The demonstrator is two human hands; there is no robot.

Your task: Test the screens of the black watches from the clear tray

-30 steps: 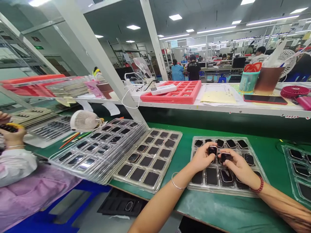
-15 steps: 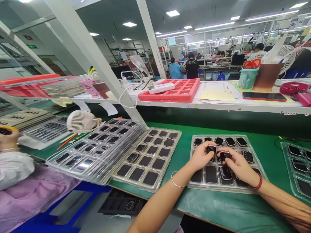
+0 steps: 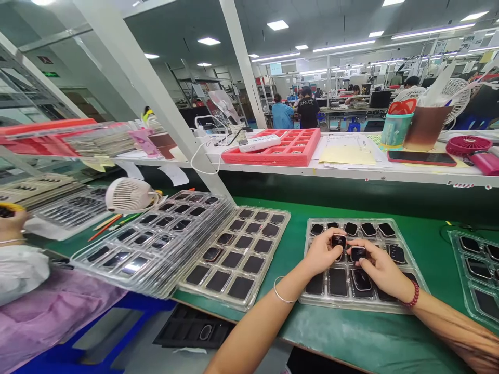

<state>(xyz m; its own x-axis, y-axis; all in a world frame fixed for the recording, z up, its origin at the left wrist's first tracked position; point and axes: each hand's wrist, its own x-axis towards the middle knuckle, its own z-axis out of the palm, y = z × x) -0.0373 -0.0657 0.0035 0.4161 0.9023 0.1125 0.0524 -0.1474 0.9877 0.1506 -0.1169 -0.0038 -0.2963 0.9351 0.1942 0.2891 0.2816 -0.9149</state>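
Observation:
My left hand (image 3: 323, 251) pinches a small dark smartwatch (image 3: 338, 241) between thumb and fingers. Close beside it, my right hand (image 3: 380, 265) grips a second smartwatch (image 3: 357, 253), its dark screen facing up. Both hands are held above a clear plastic tray (image 3: 329, 302) with square pockets, several of them holding black-screened watches. One watch (image 3: 362, 279) sits in the tray just below my right hand. Part of the tray's middle row is hidden by my hands.
To the left lie a clear tray (image 3: 249, 304) and a tall stack of trays (image 3: 156, 285), with a white fan (image 3: 128, 195) behind. Another tray (image 3: 468, 306) is at the right edge. A shelf (image 3: 351, 176) runs across, bearing a red foam tray (image 3: 312, 156). A co-worker's hand (image 3: 13, 223) shows far left.
Both watches stay in my hands over the tray, tilted slightly more toward view. The hands have barely moved; the view has shifted a little.

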